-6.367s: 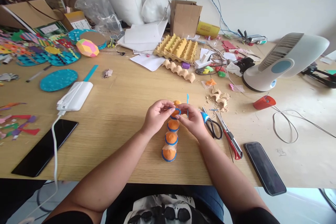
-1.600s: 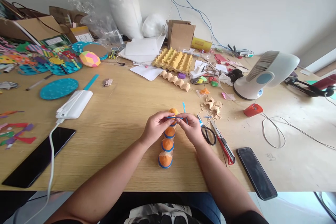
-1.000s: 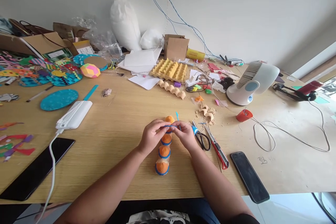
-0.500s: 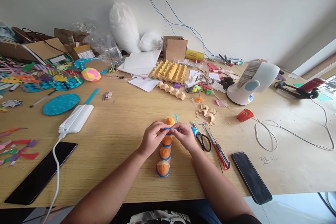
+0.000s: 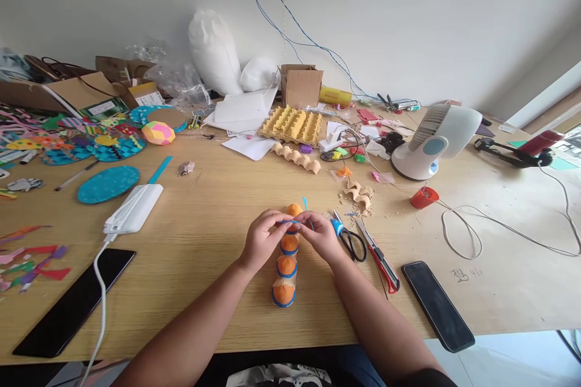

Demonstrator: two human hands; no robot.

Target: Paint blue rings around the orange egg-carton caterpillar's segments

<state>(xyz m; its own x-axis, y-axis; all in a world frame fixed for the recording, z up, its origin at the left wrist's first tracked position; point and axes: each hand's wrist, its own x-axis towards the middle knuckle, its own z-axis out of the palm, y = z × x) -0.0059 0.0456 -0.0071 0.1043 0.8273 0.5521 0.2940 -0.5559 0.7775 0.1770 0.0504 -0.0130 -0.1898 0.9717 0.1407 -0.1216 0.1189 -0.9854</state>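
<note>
A thin blue strip [image 5: 287, 222], perhaps modelling clay, is pinched between the fingertips of my left hand [image 5: 263, 236] and my right hand [image 5: 321, 234]. Both hands are closed and almost meet over an egg-carton strip [image 5: 285, 266] that lies lengthwise on the table. Its cups are covered in orange, and the nearer ones have blue bands round their bases. My fingers partly hide the cups at the far end. Right of my right hand lie scissors [image 5: 353, 243] with black handles and a red utility knife [image 5: 381, 263]. A small blue plastic tool [image 5: 305, 202] shows just beyond my fingers.
A phone [image 5: 438, 305] lies at the right front edge, and a white power bank [image 5: 134, 208] with its cable at left. Cut carton pieces [image 5: 359, 195], a red cup [image 5: 424, 197] and a white fan [image 5: 436, 142] stand or lie right. A yellow egg tray [image 5: 291, 125] is behind.
My hands stay over the far end of the carton strip, still pinching the blue strip, which shows a little more between the fingertips. The whole view has shifted slightly.
</note>
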